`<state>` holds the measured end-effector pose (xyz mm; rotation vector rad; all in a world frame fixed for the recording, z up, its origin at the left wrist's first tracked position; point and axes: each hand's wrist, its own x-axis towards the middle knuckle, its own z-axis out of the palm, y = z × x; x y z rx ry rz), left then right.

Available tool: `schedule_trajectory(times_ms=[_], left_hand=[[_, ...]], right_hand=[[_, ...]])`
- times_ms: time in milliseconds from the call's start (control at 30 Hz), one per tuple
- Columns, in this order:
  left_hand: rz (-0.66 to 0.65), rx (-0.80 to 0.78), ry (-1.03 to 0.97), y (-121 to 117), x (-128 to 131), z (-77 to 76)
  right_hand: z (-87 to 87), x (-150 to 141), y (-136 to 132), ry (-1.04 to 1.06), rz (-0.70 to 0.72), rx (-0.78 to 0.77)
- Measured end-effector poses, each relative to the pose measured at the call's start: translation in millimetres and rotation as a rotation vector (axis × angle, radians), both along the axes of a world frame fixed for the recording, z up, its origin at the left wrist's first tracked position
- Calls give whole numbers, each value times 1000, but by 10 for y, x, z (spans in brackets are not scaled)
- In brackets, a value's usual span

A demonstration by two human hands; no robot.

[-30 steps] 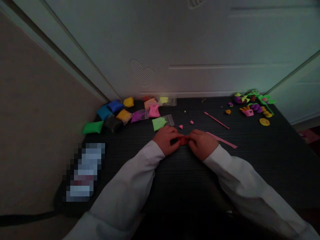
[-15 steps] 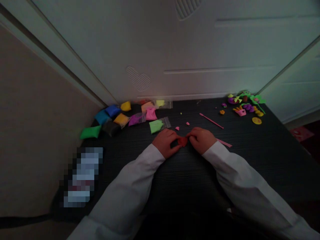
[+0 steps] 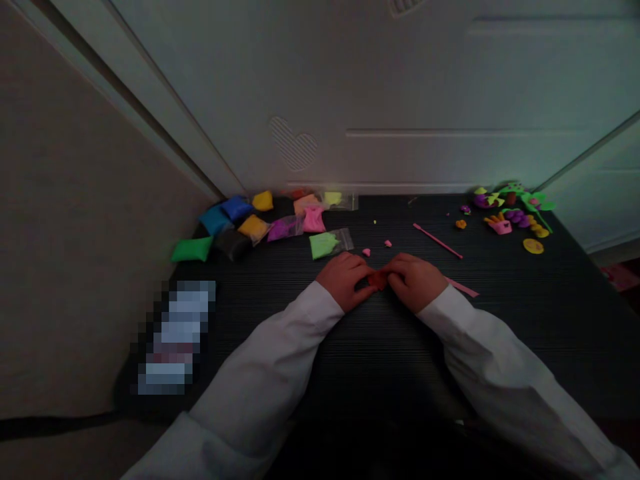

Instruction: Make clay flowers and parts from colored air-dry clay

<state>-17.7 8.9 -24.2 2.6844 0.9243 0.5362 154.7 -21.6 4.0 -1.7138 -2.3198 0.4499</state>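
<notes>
Over the desk (image 3: 370, 360), the left hand (image 3: 345, 283) and right hand (image 3: 417, 281) pinch a red piece (image 3: 379, 280) between their fingertips; light, even pressure probably suits such soft-looking stuff, best worked clear of the small pink bits (image 3: 367, 253) just beyond.

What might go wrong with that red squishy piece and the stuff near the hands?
The red piece might tear or get squashed, since the left hand and right hand both have hold of it.
The right sleeve could bump the flat pink tool, partly hidden beside it.
The small pink bits lie just beyond the hands, so they might get knocked away.
</notes>
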Motion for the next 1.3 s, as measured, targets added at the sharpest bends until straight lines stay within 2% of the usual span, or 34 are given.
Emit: schedule_trajectory(times_ms=[200,333,433,600,800,1133,1300], left_hand=[[9,-20,0,-12,10,-7],[23,1,29,-20,25,-16],[35,24,58,-25,48,-20],[62,35,70,-50,78,-8],[16,52,38,-69,84,13],[14,53,4,-76,90,-9],[18,66,0,-74,85,-11]], right_hand=[[21,-59,-42,-130,-11,13],[13,4,2,-28,-4,-19],[9,69,40,41,-56,1],[8,68,51,19,-63,-22],[27,35,22,25,-28,1],[11,-106,-74,-205,6,59],[-24,-47,-32,-72,-40,21]])
